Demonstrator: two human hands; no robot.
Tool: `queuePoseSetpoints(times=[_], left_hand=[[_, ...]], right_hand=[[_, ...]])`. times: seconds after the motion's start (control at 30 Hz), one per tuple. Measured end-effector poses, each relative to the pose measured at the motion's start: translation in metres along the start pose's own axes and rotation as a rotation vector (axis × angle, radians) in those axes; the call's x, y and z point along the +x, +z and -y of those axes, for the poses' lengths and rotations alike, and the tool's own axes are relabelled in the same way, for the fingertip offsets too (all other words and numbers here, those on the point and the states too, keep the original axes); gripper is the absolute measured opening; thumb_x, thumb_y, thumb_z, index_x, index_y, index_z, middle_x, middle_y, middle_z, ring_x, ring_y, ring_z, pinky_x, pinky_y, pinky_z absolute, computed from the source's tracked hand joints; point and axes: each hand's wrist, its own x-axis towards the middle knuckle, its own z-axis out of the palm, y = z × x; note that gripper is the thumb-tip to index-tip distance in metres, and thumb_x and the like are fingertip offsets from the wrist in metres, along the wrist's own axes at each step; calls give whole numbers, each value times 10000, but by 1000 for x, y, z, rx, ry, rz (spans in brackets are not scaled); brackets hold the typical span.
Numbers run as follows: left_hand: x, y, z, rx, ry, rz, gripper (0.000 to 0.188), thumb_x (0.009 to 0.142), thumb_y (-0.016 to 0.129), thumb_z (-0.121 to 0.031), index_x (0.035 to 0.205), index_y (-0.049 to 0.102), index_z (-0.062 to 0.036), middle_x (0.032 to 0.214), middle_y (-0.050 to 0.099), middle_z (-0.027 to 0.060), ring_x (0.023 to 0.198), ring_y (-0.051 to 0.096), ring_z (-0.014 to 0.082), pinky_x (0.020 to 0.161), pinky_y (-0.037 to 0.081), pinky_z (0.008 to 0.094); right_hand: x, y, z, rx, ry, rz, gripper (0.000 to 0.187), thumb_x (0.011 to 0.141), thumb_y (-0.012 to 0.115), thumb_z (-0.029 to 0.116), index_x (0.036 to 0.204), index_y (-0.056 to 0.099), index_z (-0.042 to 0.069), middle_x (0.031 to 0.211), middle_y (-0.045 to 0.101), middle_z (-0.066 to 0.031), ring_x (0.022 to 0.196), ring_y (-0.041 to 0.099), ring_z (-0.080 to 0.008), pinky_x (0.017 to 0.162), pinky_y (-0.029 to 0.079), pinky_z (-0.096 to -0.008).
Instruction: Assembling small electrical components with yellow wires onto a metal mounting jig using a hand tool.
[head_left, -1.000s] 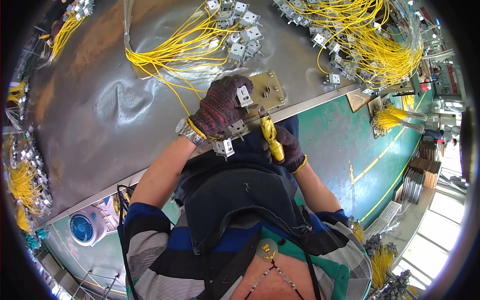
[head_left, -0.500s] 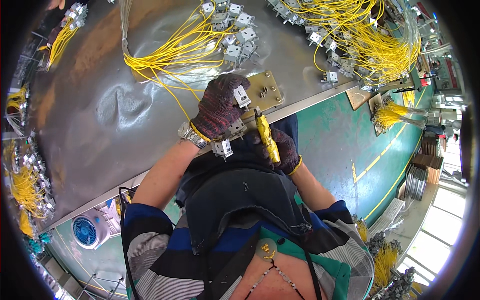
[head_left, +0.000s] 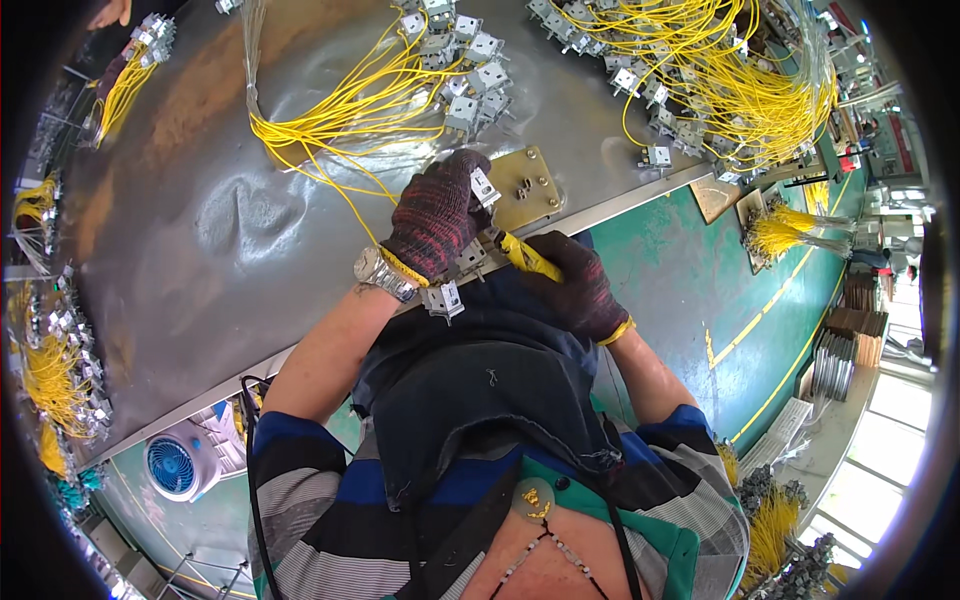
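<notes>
My left hand point(head_left: 435, 218), in a dark red and black knit glove, is closed around a small silvery metal box-shaped part point(head_left: 484, 188) at the table edge. More such metal parts point(head_left: 443, 299) hang below that palm, by the wrist. A thin yellow wire point(head_left: 352, 207) runs from the bundle to this hand. My right hand point(head_left: 580, 285), gloved alike, grips a yellow hand tool point(head_left: 528, 257); the tool's kind is unclear. Its dark tip points at the parts beneath my left hand, and I cannot tell whether it touches them. A brass-coloured plate with studs point(head_left: 533, 188) lies just beyond.
On the metal table point(head_left: 200, 290) lies a bundle of yellow wires point(head_left: 340, 110) ending in metal parts. A larger wire heap point(head_left: 740, 90) sits at the far right. The table's edge point(head_left: 640, 195) runs diagonally below my hands. A blue and white fan point(head_left: 172, 465) stands lower left.
My right hand has moved up and turned, so the yellow tool has swung from near upright to tilting left, its tip nearer the left hand's parts. My left hand has barely moved.
</notes>
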Motion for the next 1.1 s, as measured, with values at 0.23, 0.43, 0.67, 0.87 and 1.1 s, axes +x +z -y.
queuePoseSetpoints(times=[0.23, 0.43, 0.67, 0.87, 1.1], left_hand=[[-13, -33, -6, -130, -24, 344, 757, 704, 864, -552, 1236, 601, -82, 1072, 713, 159, 1032, 683, 384, 930, 544, 446], [-21, -51, -5, 70, -108, 488, 462, 879, 659, -536, 1071, 712, -118, 904, 732, 167, 873, 705, 392, 803, 550, 480], [-21, -33, 2, 80, -265, -62, 979, 677, 861, -483, 1427, 452, -3, 1201, 625, 226, 1173, 594, 414, 943, 504, 506], [-13, -24, 14, 135, -307, -62, 905, 692, 877, -418, 1414, 488, -34, 1087, 632, 182, 922, 675, 357, 808, 550, 482], [-24, -18, -4, 168, -174, 78, 850, 688, 828, -298, 1426, 472, -70, 1170, 598, 220, 1017, 628, 423, 869, 526, 524]], right_hand=[[48, -7, 12, 298, 235, 33, 394, 819, 757, -1, 1188, 620, 22, 880, 623, -4, 756, 616, -88, 615, 529, -272], [148, 0, 8, 97, 226, -155, 637, 841, 688, 83, 1444, 491, 34, 962, 697, -106, 692, 658, -159, 624, 559, -352], [146, 21, 9, 292, 346, 47, 643, 813, 757, 87, 1414, 530, 48, 1035, 696, -105, 814, 685, -179, 661, 591, -345], [131, 35, 6, 370, 239, -39, 643, 801, 816, 135, 1382, 560, 32, 1039, 700, -82, 855, 675, -152, 703, 586, -327], [105, 36, -16, 34, 25, -192, 659, 818, 815, 238, 1392, 555, 45, 1124, 716, -101, 929, 703, -211, 824, 573, -386]])
